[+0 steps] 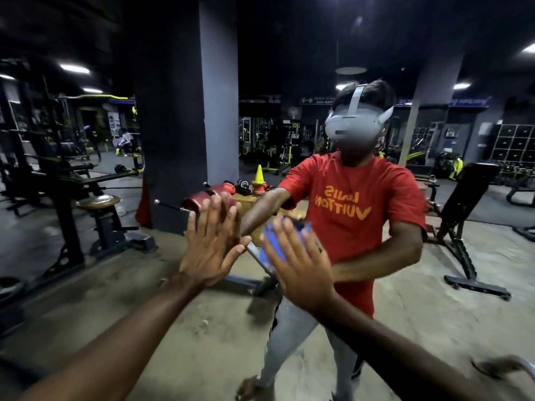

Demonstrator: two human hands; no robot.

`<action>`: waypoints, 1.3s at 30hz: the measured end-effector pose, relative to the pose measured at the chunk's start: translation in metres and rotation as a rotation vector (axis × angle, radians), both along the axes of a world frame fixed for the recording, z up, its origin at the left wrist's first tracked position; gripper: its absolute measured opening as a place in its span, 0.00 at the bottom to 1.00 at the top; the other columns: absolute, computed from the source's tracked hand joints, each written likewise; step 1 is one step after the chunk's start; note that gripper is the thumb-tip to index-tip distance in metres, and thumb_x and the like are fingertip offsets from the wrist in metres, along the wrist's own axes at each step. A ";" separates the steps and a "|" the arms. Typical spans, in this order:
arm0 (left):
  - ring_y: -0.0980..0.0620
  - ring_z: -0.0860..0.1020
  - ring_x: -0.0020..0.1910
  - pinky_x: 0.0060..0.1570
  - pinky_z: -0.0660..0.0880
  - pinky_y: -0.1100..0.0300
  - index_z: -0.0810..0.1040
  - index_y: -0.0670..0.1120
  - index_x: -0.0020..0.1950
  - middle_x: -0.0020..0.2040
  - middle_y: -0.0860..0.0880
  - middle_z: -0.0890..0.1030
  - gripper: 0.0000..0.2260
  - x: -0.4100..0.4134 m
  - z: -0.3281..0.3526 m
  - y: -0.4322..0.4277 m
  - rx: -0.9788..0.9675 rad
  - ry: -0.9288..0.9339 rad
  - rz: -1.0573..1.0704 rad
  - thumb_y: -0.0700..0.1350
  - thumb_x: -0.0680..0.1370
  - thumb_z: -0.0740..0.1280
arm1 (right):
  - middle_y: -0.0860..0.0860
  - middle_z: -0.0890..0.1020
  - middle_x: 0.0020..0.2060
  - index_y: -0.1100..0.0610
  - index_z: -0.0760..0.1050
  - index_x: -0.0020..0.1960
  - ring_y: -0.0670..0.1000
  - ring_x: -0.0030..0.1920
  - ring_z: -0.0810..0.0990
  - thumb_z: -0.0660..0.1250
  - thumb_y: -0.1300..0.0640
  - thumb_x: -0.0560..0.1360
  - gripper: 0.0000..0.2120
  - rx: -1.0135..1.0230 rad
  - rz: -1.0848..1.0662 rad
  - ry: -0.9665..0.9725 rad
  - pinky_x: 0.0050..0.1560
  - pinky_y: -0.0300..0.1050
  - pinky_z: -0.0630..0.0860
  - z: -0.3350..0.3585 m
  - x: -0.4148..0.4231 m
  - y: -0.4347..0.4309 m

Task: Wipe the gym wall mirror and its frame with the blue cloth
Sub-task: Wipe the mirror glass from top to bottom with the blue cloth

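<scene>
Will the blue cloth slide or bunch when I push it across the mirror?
Probably soft and floppy: the blue cloth looks crumpled under the flat right hand, so it may bunch. On the smooth mirror it should slide easily.

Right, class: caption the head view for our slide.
Left hand flat on the gym mirror, right hand pressing the blue cloth against it.

The large gym wall mirror (pixel 289 53) is smooth, glossy glass that gives a sharp reflection. The small blue cloth (pixel 273 246) lying against it looks soft and matt, though blur hides its weave. In the reflection, the red short-sleeved T-shirt (pixel 362 235) is matt fabric with flat orange print. The grey rounded headset (pixel 351 127) is smooth, satin plastic. The pale gym floor (pixel 188 328) is rough, blotchy concrete. The black adjustable bench (pixel 466 195) has dull matt padding.
</scene>
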State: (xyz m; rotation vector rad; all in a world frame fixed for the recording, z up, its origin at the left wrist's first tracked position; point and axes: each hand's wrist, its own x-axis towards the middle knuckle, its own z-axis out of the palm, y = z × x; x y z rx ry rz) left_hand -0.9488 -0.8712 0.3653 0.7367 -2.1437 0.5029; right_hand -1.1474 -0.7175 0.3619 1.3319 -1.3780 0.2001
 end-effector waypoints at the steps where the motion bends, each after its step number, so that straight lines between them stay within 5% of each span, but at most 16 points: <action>1: 0.36 0.45 0.82 0.76 0.49 0.31 0.46 0.47 0.84 0.83 0.37 0.45 0.35 0.009 -0.001 -0.008 -0.011 -0.011 0.004 0.66 0.83 0.45 | 0.61 0.63 0.78 0.55 0.65 0.78 0.61 0.79 0.57 0.65 0.47 0.77 0.32 0.040 -0.021 0.036 0.78 0.61 0.52 -0.016 0.002 -0.001; 6: 0.37 0.39 0.81 0.77 0.39 0.35 0.46 0.47 0.84 0.82 0.37 0.39 0.40 0.058 0.010 -0.059 0.071 0.011 0.085 0.71 0.80 0.47 | 0.61 0.65 0.77 0.53 0.65 0.78 0.62 0.78 0.61 0.64 0.47 0.79 0.30 0.097 0.014 0.058 0.75 0.62 0.60 0.005 0.006 -0.003; 13: 0.34 0.40 0.81 0.77 0.43 0.33 0.51 0.43 0.83 0.81 0.35 0.40 0.38 0.056 0.005 -0.085 -0.057 0.021 -0.040 0.67 0.82 0.50 | 0.65 0.47 0.80 0.59 0.47 0.82 0.65 0.80 0.44 0.54 0.41 0.83 0.36 -0.353 -0.026 -0.455 0.79 0.60 0.41 0.136 0.058 -0.043; 16: 0.37 0.43 0.82 0.77 0.46 0.36 0.51 0.44 0.83 0.83 0.39 0.40 0.33 0.075 0.004 -0.099 -0.103 0.034 -0.102 0.63 0.84 0.47 | 0.65 0.51 0.80 0.62 0.50 0.81 0.65 0.80 0.50 0.55 0.44 0.83 0.35 -0.180 -0.017 -0.238 0.78 0.62 0.49 0.094 0.096 -0.086; 19: 0.35 0.43 0.81 0.77 0.42 0.35 0.47 0.44 0.83 0.82 0.36 0.44 0.34 0.115 0.000 -0.131 -0.056 0.092 -0.016 0.63 0.84 0.45 | 0.62 0.63 0.77 0.58 0.63 0.79 0.63 0.78 0.60 0.64 0.49 0.79 0.31 0.029 0.010 0.019 0.76 0.60 0.56 0.004 0.118 -0.123; 23: 0.35 0.40 0.81 0.77 0.37 0.37 0.44 0.49 0.84 0.83 0.39 0.39 0.36 0.164 0.002 -0.173 0.033 0.022 0.073 0.67 0.82 0.44 | 0.57 0.69 0.76 0.53 0.69 0.76 0.58 0.77 0.63 0.58 0.54 0.80 0.24 0.156 0.006 0.160 0.73 0.56 0.63 -0.036 0.128 -0.133; 26: 0.33 0.40 0.81 0.77 0.35 0.39 0.48 0.47 0.84 0.83 0.37 0.40 0.36 0.166 0.001 -0.181 0.012 -0.017 0.030 0.67 0.82 0.45 | 0.59 0.65 0.77 0.52 0.66 0.78 0.60 0.78 0.61 0.62 0.48 0.78 0.29 0.168 0.034 0.137 0.72 0.59 0.63 -0.003 0.124 -0.130; 33: 0.32 0.46 0.81 0.77 0.43 0.35 0.43 0.48 0.84 0.82 0.36 0.44 0.35 0.165 -0.004 -0.192 -0.061 0.020 -0.044 0.63 0.83 0.50 | 0.66 0.52 0.79 0.50 0.58 0.81 0.66 0.80 0.49 0.59 0.40 0.81 0.32 -0.217 0.007 -0.305 0.78 0.64 0.51 0.101 0.168 -0.163; 39: 0.37 0.40 0.82 0.78 0.36 0.39 0.46 0.45 0.84 0.83 0.39 0.40 0.37 0.219 0.000 -0.232 0.051 0.095 0.078 0.63 0.81 0.51 | 0.62 0.62 0.77 0.51 0.66 0.77 0.61 0.78 0.60 0.59 0.46 0.82 0.25 0.116 0.064 0.061 0.76 0.60 0.58 -0.013 0.211 -0.226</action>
